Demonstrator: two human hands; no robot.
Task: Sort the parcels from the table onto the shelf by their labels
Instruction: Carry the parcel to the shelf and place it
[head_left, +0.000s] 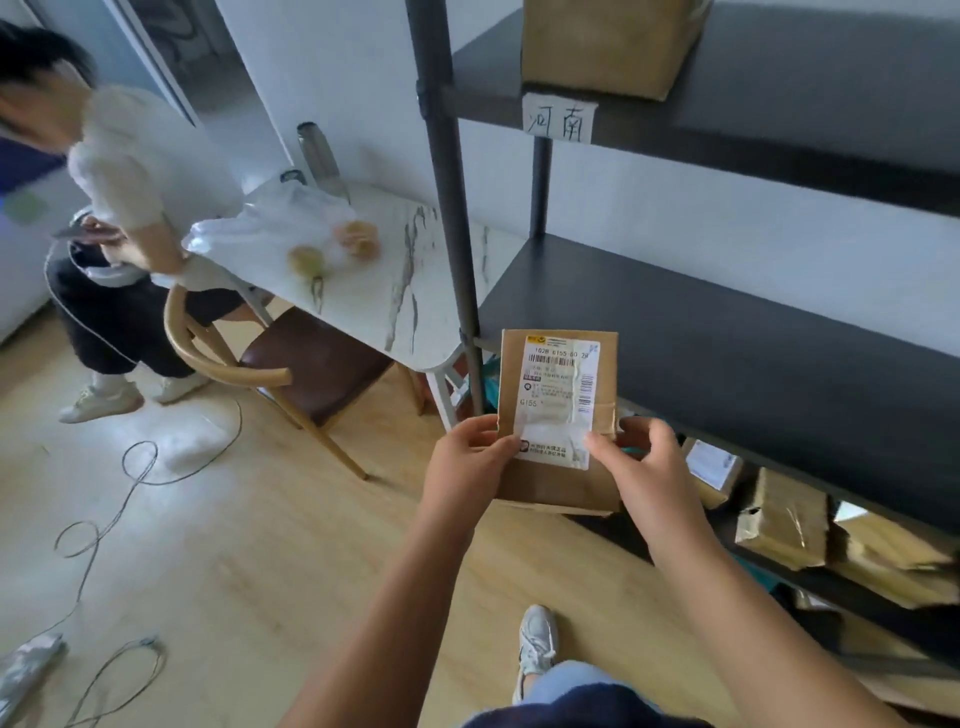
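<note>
I hold a flat brown cardboard parcel upright in front of me, its white shipping label facing me. My left hand grips its lower left edge and my right hand grips its lower right edge. The parcel hangs in front of the dark shelf's middle board, near the left post. A handwritten paper tag is stuck on the upper board's front edge, under a cardboard box. Several brown parcels lie on the lowest board.
A white marble-look table stands left of the shelf with a plastic bag, fruit and a bottle on it. A wooden chair sits beside it. A seated person is at far left. Cables trail over the wooden floor.
</note>
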